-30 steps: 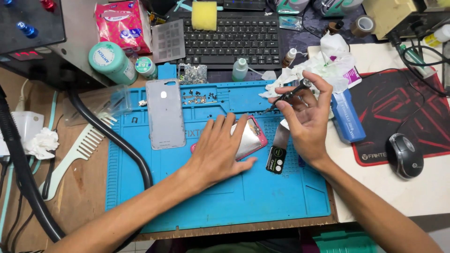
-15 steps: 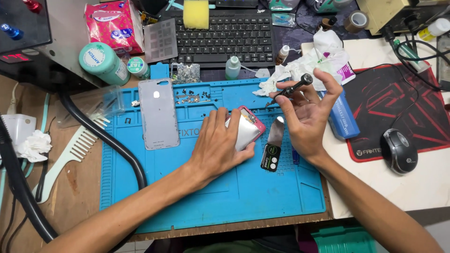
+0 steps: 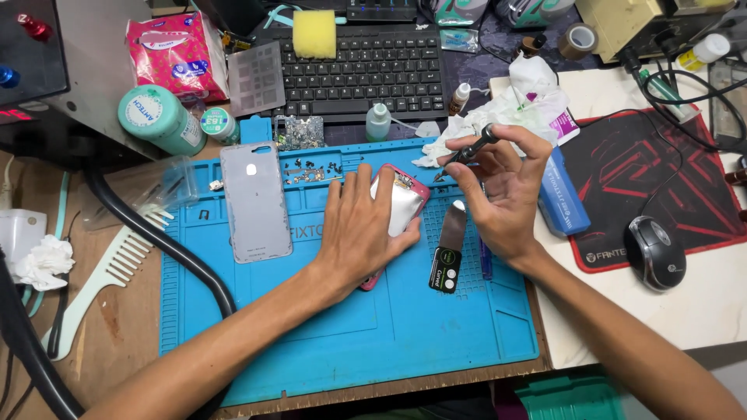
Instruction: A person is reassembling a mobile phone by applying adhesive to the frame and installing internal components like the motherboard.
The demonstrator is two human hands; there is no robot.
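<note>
Phone point(image 3: 405, 204) teardown, mid-step: your left hand point(image 3: 359, 233) lies flat on the opened phone, palm down, fingers spread, pinning it to the blue mat point(image 3: 350, 327) on the desk point(image 3: 109, 327). Phone sits near the mat's centre, tilted, pink frame edge showing at its upper right and lower left. Silver inner face is up; most of it is hidden under your palm.

Right hand point(image 3: 506, 194) is clamped on a black screwdriver point(image 3: 473, 149), thumb and fingers pinching the shaft, tip angled down-left toward the phone's top right corner. Tip is near the frame, not touching as far as I can tell.

Around you:
- Back cover point(image 3: 255, 201) lies flat on the mat, left of the phone, well apart from it.
- Loose screws point(image 3: 315, 167) sit scattered in the mat's top tray row, just above your left fingers.
- Metal pry tool point(image 3: 449, 249) lies on the mat just below the right hand.
- Tissue wad point(image 3: 513, 101) sits behind the driver.

My read: you're on the screw stage at the top corner. Next move calls for seating the tip square in the screw head before turning, with the left hand holding pressure so the phone can't pivot. Watch the left fingertips, they're close to those loose screws.
</note>
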